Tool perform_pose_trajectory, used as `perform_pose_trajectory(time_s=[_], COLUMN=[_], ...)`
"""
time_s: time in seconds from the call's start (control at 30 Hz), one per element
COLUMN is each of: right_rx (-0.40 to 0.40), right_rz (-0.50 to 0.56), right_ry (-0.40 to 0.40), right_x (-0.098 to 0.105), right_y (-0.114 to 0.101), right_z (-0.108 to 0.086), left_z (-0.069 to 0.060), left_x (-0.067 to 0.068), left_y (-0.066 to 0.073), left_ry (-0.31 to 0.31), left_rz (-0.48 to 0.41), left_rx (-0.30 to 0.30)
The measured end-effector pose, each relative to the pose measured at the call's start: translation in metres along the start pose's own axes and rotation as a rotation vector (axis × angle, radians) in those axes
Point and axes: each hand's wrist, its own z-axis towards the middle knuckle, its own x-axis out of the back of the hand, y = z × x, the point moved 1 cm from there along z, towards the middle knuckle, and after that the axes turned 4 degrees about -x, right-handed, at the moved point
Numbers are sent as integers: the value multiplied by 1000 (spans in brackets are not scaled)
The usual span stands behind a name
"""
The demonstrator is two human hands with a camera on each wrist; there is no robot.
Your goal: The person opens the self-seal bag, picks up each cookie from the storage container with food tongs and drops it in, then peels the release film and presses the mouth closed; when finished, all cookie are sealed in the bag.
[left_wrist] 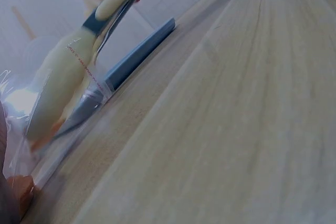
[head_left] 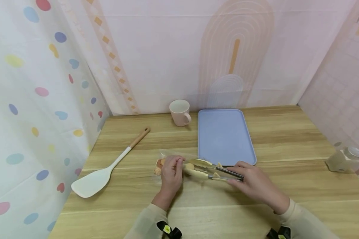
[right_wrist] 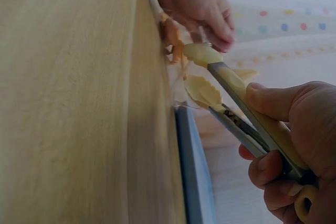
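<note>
In the middle of the wooden bench (head_left: 107, 212), I see a clear plastic bag (head_left: 167, 153) with orange-brown pieces (head_left: 159, 166) inside. The person's left grip (head_left: 172, 171) is pinching this bag between thumb and fingers. The right grip (head_left: 255, 182) is wrapped firmly around the handles of the tongs (head_left: 201, 175), which have pale yellow heads and metal arms. These two heads stand apart from each other and reach to the bag, just beside the left fingers. Through my left wrist camera, a head shows behind the clear plastic, but I cannot tell how deep inside it goes. Just behind the tongs lies a flat blue tray (head_left: 224, 136), and to the left of the tray stands a pink mug (head_left: 179, 114). On the left side rests a white turner (head_left: 110, 168) with a wooden handle; at the far right is a lidded jar (head_left: 344, 160).
</note>
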Motion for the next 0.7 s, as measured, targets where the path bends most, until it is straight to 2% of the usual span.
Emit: perform_pose_trajectory(time_s=[0.33, 0.53, 0.7], right_rx=[112, 135, 135], right_rz=[43, 17, 15], right_ry=[-66, -72, -57], right_x=[-16, -19, -13], right_y=[4, 7, 8], right_z=[21, 25, 23], left_z=[2, 2, 3], left_x=[1, 1, 1], left_y=[5, 5, 5], left_ry=[13, 13, 13], left_rz=[-9, -4, -11], left_rx=[-16, -19, -29])
